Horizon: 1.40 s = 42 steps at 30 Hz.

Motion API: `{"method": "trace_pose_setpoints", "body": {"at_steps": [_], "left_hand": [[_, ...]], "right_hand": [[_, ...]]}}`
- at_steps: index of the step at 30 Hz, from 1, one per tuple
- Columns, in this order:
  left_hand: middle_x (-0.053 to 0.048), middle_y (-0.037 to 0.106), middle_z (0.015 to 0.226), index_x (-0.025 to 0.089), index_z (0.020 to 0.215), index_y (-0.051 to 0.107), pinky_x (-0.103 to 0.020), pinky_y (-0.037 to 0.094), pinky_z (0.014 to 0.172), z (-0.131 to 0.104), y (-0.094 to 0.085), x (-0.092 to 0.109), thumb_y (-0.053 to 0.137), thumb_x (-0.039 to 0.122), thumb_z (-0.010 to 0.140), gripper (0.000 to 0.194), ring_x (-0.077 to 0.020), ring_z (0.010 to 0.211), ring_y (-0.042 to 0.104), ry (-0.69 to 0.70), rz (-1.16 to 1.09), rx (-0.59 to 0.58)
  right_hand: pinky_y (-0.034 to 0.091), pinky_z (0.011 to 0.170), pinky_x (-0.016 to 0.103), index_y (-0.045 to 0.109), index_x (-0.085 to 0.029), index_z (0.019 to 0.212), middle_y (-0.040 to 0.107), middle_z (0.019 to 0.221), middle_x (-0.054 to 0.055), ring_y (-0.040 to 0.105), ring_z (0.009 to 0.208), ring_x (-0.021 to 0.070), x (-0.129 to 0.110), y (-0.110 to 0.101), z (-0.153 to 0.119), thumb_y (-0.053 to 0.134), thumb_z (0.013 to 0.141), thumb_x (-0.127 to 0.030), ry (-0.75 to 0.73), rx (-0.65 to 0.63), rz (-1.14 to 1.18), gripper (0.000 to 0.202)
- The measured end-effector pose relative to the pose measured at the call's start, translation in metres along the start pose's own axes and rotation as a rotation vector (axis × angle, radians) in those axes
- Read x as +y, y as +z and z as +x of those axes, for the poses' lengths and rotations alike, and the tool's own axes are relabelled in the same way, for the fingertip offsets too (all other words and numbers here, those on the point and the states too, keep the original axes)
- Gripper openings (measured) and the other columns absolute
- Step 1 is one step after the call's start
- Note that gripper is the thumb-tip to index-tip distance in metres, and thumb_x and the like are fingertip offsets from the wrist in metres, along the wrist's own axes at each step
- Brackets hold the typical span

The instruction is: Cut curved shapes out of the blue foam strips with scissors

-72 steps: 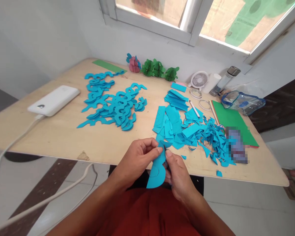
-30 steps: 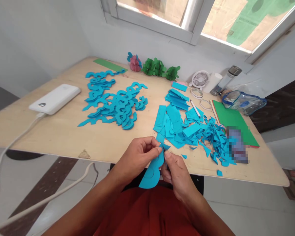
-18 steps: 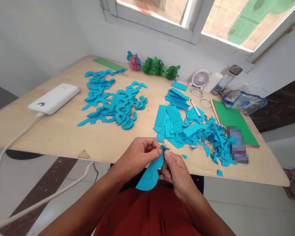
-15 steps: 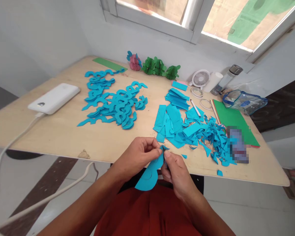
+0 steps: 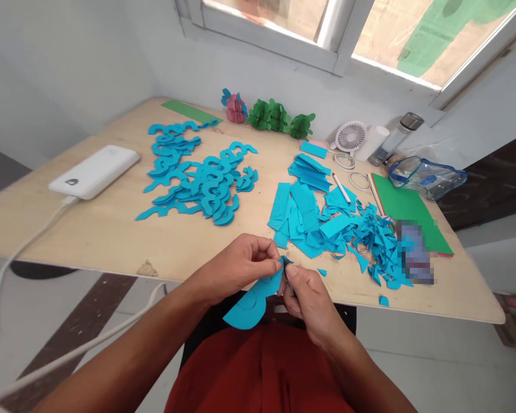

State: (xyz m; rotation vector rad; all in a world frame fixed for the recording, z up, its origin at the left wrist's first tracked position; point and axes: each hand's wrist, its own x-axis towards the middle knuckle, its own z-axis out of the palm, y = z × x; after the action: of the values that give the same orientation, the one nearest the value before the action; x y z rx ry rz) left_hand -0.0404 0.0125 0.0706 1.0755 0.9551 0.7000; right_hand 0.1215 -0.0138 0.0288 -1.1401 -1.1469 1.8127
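Pinched by its upper end, a scalloped piece of blue paper [image 5: 250,304] hangs from my left hand [image 5: 245,264]. A curved line is drawn on it. My right hand [image 5: 308,291] is closed around scissors [image 5: 285,266], mostly hidden by the fingers, whose dark blades meet the paper's top end beside my left fingertips. Both hands are close together at the table's front edge, above my lap. Beyond them lies a pile of blue paper offcuts [image 5: 372,229], with flat blue paper pieces [image 5: 303,209] at its left.
Wavy blue cut-outs [image 5: 215,183] lie left of centre. A white power bank [image 5: 95,172] with a cable sits at far left. Along the back stand green paper figures [image 5: 277,116], a small fan [image 5: 351,137] and a bottle [image 5: 398,137]. Green sheets [image 5: 413,206] lie at right.
The lower end of the blue paper has swung left and slightly up. My left hand has tilted a little with it, while the right hand stays nearly in place.
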Motion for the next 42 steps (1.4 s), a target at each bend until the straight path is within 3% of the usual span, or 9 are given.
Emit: {"method": "trace_pose_setpoints", "body": {"at_steps": [10,14,21,26,36,42], "left_hand": [[0.004,0.052,0.052,0.016,0.058,0.06,-0.023,0.032,0.051,0.012,-0.009,-0.001,0.065,0.028,0.065,0.015,-0.0109,0.053,0.044,-0.011,0.064,0.016],[0.003,0.051,0.053,0.017,0.057,0.061,-0.024,0.032,0.053,0.016,-0.009,-0.006,0.066,0.029,0.066,0.016,-0.0118,0.054,0.044,0.009,0.041,0.054],[0.003,0.054,0.058,0.016,0.061,0.06,-0.023,0.037,0.057,0.021,0.005,-0.024,0.067,0.029,0.071,0.018,-0.0112,0.056,0.046,0.167,-0.215,0.468],[0.003,0.055,0.06,0.015,0.065,0.059,-0.023,0.039,0.058,0.021,0.021,-0.031,0.07,0.026,0.07,0.016,-0.0103,0.057,0.047,0.217,-0.461,0.648],[0.003,0.058,0.057,0.016,0.064,0.06,-0.022,0.042,0.06,0.008,0.026,-0.035,0.072,0.023,0.068,0.015,-0.0102,0.056,0.052,0.202,-0.503,0.695],[0.0,0.062,0.054,0.014,0.066,0.066,-0.023,0.043,0.059,0.008,0.033,-0.04,0.072,0.024,0.069,0.012,-0.0116,0.054,0.054,0.101,-0.354,0.567]], "right_hand": [[0.013,0.036,0.022,0.054,-0.017,0.06,0.032,0.034,-0.01,0.02,0.032,0.0055,-0.002,-0.008,0.01,0.05,0.083,-0.059,0.018,0.008,-0.129,0.048],[0.01,0.035,0.022,0.054,-0.016,0.062,0.032,0.033,-0.01,0.018,0.032,0.0052,0.0,-0.014,0.016,0.051,0.083,-0.058,0.017,0.02,-0.123,0.047],[0.01,0.036,0.021,0.06,-0.014,0.078,0.032,0.042,-0.01,0.018,0.036,0.0057,0.009,-0.013,0.015,0.051,0.084,-0.057,-0.013,0.157,0.03,0.044],[0.012,0.037,0.021,0.057,-0.016,0.078,0.031,0.047,-0.011,0.017,0.039,0.0049,0.018,-0.007,0.014,0.069,0.074,-0.044,0.002,0.167,0.041,0.031],[0.01,0.038,0.02,0.053,-0.018,0.073,0.027,0.046,-0.012,0.016,0.039,0.0048,0.005,-0.016,0.019,0.073,0.069,-0.039,-0.018,0.26,0.121,0.029],[0.012,0.037,0.02,0.055,-0.017,0.074,0.03,0.046,-0.012,0.018,0.039,0.0048,-0.004,-0.014,0.025,0.074,0.068,-0.041,-0.046,0.23,0.098,0.031]]}}
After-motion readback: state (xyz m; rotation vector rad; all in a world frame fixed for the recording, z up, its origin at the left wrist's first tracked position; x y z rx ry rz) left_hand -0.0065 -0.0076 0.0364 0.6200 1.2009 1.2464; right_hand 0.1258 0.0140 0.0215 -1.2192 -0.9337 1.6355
